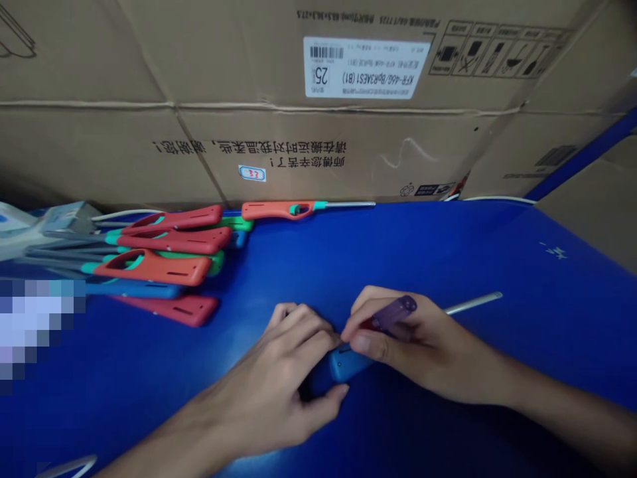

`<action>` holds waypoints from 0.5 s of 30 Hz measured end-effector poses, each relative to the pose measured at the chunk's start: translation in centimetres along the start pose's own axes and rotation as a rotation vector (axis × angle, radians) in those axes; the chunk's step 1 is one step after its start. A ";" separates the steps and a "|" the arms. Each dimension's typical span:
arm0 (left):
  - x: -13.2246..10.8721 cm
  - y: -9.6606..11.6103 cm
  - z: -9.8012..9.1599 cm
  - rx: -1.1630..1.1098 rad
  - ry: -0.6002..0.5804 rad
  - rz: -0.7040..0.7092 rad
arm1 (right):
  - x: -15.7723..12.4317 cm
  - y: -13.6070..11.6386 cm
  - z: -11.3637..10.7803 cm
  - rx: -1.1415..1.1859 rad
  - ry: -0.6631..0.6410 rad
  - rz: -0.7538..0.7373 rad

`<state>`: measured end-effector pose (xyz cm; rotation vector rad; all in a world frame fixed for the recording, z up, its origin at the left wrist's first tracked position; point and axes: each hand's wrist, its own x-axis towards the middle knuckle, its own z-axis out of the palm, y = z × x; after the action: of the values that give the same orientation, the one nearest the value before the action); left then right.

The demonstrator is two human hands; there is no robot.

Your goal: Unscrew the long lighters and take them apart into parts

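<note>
A blue long-necked gas lighter (pixel 351 364) lies on the blue tabletop, its metal tube (pixel 475 303) pointing to the right. My left hand (pixel 293 365) is curled around the lighter's butt end, with index finger and thumb on either side of it. My right hand (pixel 398 338) is closed on a slim tool with a see-through purple handle (pixel 397 312), held tilted like a pen over the lighter. Some red shows inside the handle. The tool's tip is hidden by my fingers, and so is the middle of the lighter.
A pile of red, orange, green and blue gas lighters (pixel 164 255) lies at the left. Another orange lighter (pixel 269 210) rests along the back edge. Behind the blue table (pixel 497 385) stands a large cardboard box (pixel 199 66). A white cable (pixel 497 199) runs at the back right.
</note>
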<state>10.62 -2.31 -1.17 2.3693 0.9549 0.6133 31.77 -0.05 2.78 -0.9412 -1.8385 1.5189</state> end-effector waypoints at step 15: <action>-0.2 -0.1 -0.1 -0.030 0.034 0.076 | -0.8 -0.3 0.4 -0.208 0.115 -0.148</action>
<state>10.44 -2.35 -1.18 2.3848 0.8675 0.6940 31.91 -0.92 3.00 -0.9425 -1.9618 1.1788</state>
